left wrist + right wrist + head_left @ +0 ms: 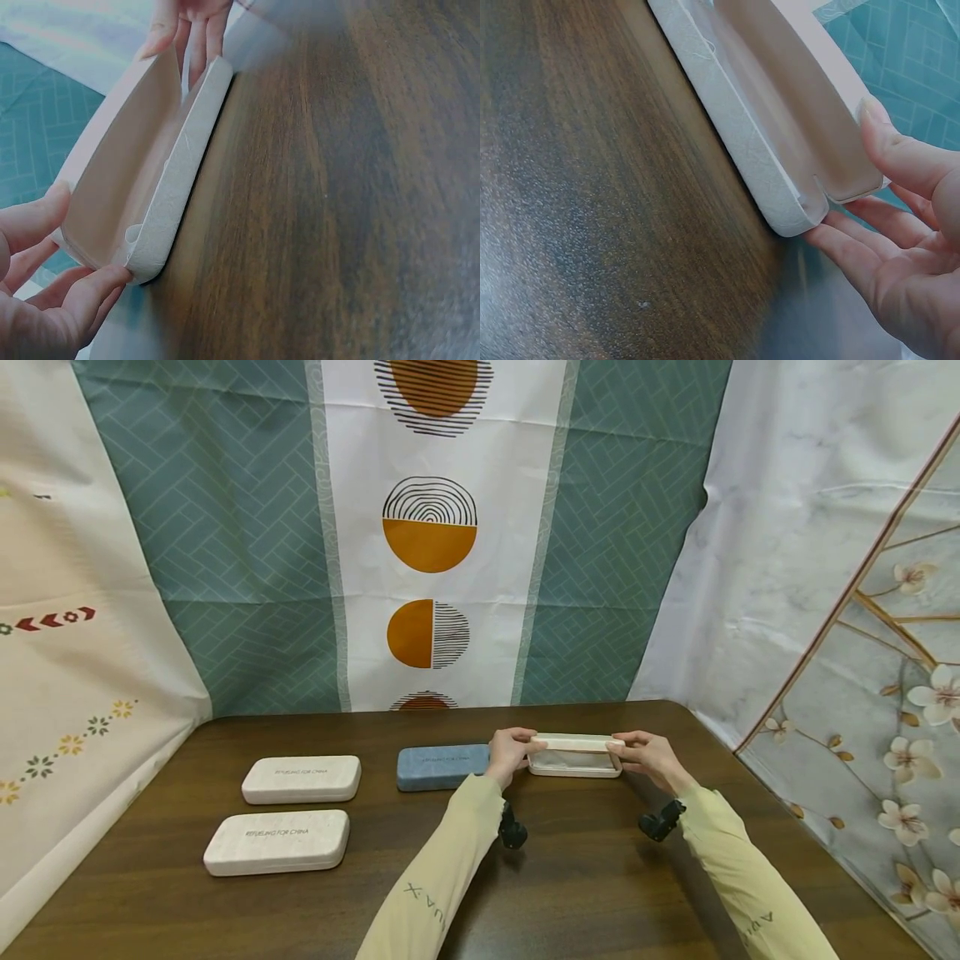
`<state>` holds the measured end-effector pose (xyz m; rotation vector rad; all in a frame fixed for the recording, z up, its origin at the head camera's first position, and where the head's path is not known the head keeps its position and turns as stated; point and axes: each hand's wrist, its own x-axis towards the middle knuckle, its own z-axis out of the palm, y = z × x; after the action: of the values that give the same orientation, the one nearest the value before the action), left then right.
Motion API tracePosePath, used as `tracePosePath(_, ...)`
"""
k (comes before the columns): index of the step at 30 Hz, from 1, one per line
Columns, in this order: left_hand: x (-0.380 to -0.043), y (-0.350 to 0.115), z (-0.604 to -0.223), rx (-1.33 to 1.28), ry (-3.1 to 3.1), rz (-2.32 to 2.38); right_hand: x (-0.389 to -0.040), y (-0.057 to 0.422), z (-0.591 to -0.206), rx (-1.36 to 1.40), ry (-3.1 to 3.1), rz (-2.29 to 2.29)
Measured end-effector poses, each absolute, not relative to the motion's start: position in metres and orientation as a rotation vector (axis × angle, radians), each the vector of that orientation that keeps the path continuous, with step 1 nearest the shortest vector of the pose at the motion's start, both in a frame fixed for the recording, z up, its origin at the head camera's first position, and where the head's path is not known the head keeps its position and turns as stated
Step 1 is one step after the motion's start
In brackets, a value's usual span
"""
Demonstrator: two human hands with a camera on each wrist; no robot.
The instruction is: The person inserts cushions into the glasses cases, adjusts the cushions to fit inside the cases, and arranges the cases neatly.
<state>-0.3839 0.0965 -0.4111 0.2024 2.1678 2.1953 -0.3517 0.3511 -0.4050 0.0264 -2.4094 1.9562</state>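
Note:
A white glasses case (574, 771) stands on the table with its lid raised, hinge side away from me. My left hand (510, 755) grips its left end; in the left wrist view the thumb lies on the lid's edge and the fingers touch the base (169, 199). At the other end my right hand (649, 757) holds the case, thumb on the lid (836, 60) and fingers against the end of the base. The inside lining looks beige. Something pale and clear shows inside, too unclear to name.
Left of my left hand lies a closed blue glasses case (438, 767). Two closed white glasses cases, an upper one (302, 779) and a lower one (277, 842), lie on the left of the brown wooden table (585, 893). Patterned cloth (247, 527) hangs behind the table.

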Motion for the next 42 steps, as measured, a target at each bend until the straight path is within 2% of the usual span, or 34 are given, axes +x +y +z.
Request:
tracePosePath(10,-0.382,0.095,-0.411,0.222,2.183,2.169,-0.351,0.353,-0.408,0.032,-2.417,1.946)
tracePosePath(18,-0.376,0.097,-0.413,0.262,2.424,2.053,-0.347,0.351,-0.413,-0.013,-2.441,1.868)
tracePosePath(31,-0.371,0.100,-0.412,0.409,2.591,1.881,-0.346,0.363,-0.410,0.122,-2.544,1.839)
tracePosePath(36,-0.367,0.100,-0.409,0.392,2.657,1.744,-0.342,0.367,-0.407,0.174,-2.664,1.788)
tracePosePath(42,-0.377,0.103,-0.425,0.422,2.674,1.686,-0.336,0.370,-0.405,0.263,-2.753,1.746)
